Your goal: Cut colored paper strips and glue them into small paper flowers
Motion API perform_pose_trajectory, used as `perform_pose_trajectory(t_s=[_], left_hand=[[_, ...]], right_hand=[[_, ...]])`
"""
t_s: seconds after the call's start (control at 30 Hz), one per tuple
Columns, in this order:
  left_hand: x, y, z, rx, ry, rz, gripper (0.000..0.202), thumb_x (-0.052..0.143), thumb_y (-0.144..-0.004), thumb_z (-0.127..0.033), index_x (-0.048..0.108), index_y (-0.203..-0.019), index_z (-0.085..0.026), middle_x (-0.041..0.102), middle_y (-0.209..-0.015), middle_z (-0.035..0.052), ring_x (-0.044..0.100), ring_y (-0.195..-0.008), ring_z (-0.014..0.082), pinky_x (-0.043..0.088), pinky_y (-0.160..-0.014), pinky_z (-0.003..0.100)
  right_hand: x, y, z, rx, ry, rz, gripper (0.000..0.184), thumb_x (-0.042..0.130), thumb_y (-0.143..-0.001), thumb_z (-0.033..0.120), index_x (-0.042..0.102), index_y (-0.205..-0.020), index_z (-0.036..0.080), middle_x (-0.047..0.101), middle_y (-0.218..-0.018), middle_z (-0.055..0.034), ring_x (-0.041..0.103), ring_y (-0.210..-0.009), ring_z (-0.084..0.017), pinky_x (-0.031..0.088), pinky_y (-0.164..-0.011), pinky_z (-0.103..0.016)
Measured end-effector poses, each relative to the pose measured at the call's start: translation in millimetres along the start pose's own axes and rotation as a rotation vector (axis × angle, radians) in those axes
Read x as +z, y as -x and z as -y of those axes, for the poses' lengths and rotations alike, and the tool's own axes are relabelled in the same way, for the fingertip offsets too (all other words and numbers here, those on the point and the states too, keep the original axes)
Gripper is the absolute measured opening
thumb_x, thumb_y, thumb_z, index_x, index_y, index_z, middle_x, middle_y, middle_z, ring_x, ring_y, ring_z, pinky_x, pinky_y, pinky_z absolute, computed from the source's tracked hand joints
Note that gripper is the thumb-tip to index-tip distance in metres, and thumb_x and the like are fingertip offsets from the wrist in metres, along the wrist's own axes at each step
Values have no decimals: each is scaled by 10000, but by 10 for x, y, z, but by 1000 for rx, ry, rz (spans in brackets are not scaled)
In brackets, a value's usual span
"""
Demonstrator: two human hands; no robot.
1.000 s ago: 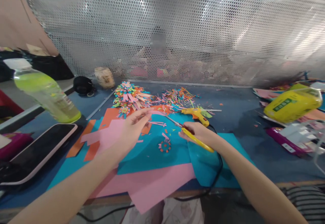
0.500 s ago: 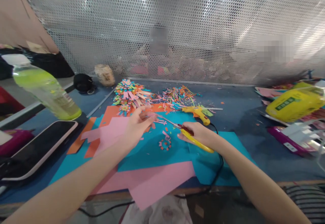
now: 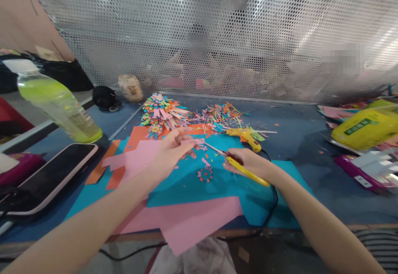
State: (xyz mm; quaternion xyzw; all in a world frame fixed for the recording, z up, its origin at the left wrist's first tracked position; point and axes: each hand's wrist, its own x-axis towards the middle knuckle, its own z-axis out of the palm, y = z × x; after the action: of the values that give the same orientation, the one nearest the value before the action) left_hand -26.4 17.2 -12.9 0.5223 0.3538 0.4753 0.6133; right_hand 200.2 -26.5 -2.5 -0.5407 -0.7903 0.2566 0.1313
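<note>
Yellow-handled scissors (image 3: 245, 169) are gripped in my right hand (image 3: 247, 161), their blades pointing left toward my other hand. My left hand (image 3: 176, 146) pinches a small pink paper strip (image 3: 200, 141) between thumb and fingers, and the blade tips are close to it. Whether the blades touch the strip, I cannot tell. Below the hands, a ring of small orange and pink paper pieces (image 3: 205, 175) lies on a blue paper sheet (image 3: 183, 193), with pink snippets beside it. Behind my left hand stands a colourful pile of fringed paper pieces (image 3: 164, 114).
A yellow glue gun (image 3: 244, 135) lies beyond the scissors, its black cord running to the table's front edge. Paper shreds (image 3: 222, 114) sit at the back. On the left are a drink bottle (image 3: 59, 104) and a phone (image 3: 49, 178); on the right, a yellow packet (image 3: 367, 127).
The whole view has shifted slightly, so things appear a little further right. My hands keep the same holds on scissors and strip, with the blade tips still near the left fingers.
</note>
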Motion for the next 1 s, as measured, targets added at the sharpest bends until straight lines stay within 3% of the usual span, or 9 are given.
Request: perform_pose_trajectory(t_s=[0.47,1.0], left_hand=[[-51,-15,44,3,48,3,356,675,-639,-216,509,-951,-181,645,-765,14,645,-660,152,532,-602,279],[-18,1,1,1,56,-2,317,674,-632,-195,511,-904,-181,645,-735,2,645,-672,149,531,-576,252]], right_hand=[[-15,6,-8,-32,-8,23,281,504,-772,433,449,-690,170,422,-631,34,387,-570,-94,277,-495,-220],[-19,6,12,-23,1,21,295,504,-770,444,435,-676,173,402,-618,39,361,-553,-87,267,-486,-217]])
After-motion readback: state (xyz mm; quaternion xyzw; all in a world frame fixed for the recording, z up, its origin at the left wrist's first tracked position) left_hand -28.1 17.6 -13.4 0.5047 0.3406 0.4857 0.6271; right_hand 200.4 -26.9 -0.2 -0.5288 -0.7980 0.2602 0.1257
